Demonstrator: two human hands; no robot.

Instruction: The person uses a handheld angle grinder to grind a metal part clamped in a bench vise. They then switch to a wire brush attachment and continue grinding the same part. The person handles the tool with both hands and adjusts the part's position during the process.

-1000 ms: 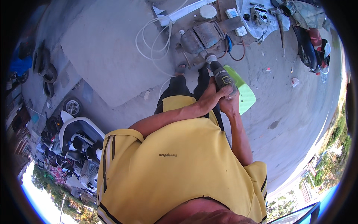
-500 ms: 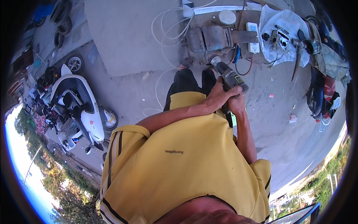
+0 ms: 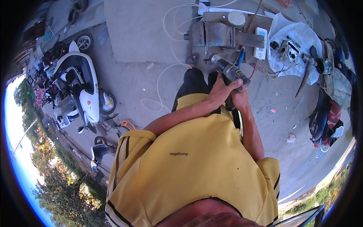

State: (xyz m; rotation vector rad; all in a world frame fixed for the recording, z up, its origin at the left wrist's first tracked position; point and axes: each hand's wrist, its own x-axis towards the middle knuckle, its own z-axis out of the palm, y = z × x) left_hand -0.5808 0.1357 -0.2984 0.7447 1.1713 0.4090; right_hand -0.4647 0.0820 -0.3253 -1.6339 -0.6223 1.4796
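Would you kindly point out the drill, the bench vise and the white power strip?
Drill [image 3: 231, 70], head view: its dark body.
Bench vise [image 3: 220, 34], head view: its metal body.
White power strip [image 3: 259, 53], head view: its lower end.

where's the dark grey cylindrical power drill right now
In the head view, the dark grey cylindrical power drill is right of upper centre, gripped in the left hand and right hand, just below the rusty metal block.
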